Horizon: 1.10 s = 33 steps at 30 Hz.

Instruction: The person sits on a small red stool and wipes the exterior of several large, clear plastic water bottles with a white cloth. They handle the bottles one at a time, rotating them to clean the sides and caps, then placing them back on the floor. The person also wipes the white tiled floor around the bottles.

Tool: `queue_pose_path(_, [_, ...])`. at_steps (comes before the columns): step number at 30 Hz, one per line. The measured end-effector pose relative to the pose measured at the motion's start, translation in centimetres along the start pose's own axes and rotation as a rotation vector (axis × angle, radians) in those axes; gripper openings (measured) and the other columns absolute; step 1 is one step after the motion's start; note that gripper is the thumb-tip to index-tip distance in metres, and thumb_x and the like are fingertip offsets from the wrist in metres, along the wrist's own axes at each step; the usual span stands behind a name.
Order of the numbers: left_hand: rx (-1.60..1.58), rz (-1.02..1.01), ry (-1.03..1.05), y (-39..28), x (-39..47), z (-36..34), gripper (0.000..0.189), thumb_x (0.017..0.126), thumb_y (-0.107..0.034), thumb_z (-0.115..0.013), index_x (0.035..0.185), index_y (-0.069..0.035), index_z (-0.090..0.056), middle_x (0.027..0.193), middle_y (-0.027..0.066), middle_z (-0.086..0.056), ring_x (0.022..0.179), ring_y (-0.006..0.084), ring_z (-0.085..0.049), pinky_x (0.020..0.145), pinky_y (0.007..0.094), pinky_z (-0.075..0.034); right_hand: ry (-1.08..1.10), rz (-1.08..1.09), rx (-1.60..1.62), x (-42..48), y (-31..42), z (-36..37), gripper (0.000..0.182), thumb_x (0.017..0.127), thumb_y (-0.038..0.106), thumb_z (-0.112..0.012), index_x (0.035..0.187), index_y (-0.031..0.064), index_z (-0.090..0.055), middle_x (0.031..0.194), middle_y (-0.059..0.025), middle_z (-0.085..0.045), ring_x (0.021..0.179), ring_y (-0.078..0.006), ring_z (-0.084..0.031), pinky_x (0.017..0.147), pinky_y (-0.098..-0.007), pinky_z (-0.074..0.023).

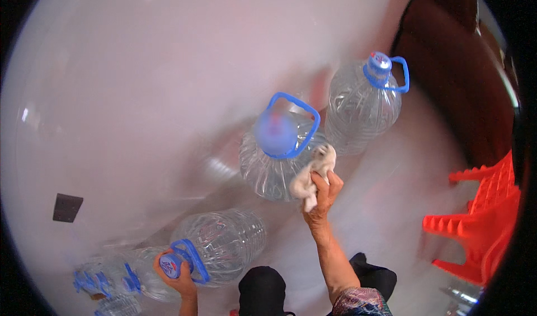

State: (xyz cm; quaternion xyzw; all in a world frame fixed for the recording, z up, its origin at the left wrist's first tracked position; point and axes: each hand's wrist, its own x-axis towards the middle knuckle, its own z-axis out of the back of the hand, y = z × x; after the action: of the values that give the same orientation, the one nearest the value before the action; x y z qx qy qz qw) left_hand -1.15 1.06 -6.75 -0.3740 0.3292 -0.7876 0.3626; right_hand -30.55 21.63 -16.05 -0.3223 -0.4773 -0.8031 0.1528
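Note:
My left hand (182, 280) is closed around the blue cap and neck of a large clear plastic water bottle (228, 246), which has a blue carry handle. Its ribbed body points away to the upper right. In my right hand (325, 194) is a crumpled whitish cloth (304, 183), held at the side of a second large bottle (268, 177). That bottle's blue cap looks blurred, and its blue handle loops above the shoulder. Whether the cloth touches the plastic, I cannot tell. Just beyond, to the upper right, stands a third such bottle (363, 110).
More clear bottles with blue handles (113, 278) crowd the lower left. A red plastic stool (482, 223) is at the right, below a dark brown surface (449, 64). On the pale wall is a dark socket plate (68, 208). A black rounded object (262, 291) shows at the bottom.

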Motion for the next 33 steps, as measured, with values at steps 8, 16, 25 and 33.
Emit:
queue_pose_path(8, [-0.045,0.051,-0.082,0.3,-0.1,-0.4,0.056,0.073,-0.002,-0.064,0.125,-0.003,-0.044,0.113,0.0124,-0.052,0.105,0.0217,-0.052,0.096,0.0347,-0.039,0.262,-0.025,0.152,7.6,-2.0,0.1,0.029,0.081,0.016,-0.060,0.109,0.0091,-0.062,0.106,-0.0125,-0.056,0.098,-0.0317,-0.048,0.086,-0.0412,-0.0386])
queue_pose_path(16, [-0.031,0.104,-0.134,-1.9,0.1,-1.3,0.055,0.073,-0.005,-0.067,0.123,-0.005,-0.046,0.111,0.0106,-0.056,0.097,0.0175,-0.053,0.091,0.0304,-0.042,0.416,-0.079,0.265,10.9,-6.0,-3.2,0.037,0.080,0.011,-0.059,0.116,0.0182,-0.062,0.109,-0.0094,-0.055,0.094,-0.0299,-0.051,0.082,-0.0398,-0.0425])
queue_pose_path(25, [-0.129,0.096,-0.026,-3.6,0.6,1.7,0.061,0.074,-0.011,-0.061,0.132,-0.002,-0.044,0.122,0.0118,-0.054,0.110,0.0208,-0.051,0.100,0.0322,-0.035,0.391,-0.094,0.333,10.1,-7.0,-2.5,0.035,0.081,0.011,-0.060,0.114,0.0204,-0.063,0.109,-0.0082,-0.055,0.095,-0.0302,-0.051,0.081,-0.0406,-0.0439])
queue_pose_path(33, [0.260,-0.419,-0.156,-13.0,-0.5,-11.5,0.053,0.072,-0.004,-0.060,0.124,0.000,-0.048,0.126,0.0114,-0.051,0.114,0.0231,-0.050,0.097,0.0371,-0.040,0.432,0.016,0.311,10.2,-8.8,-2.4,0.049,0.072,0.000,-0.061,0.116,0.0195,-0.063,0.110,-0.0090,-0.054,0.097,-0.0318,-0.049,0.083,-0.0405,-0.0442])
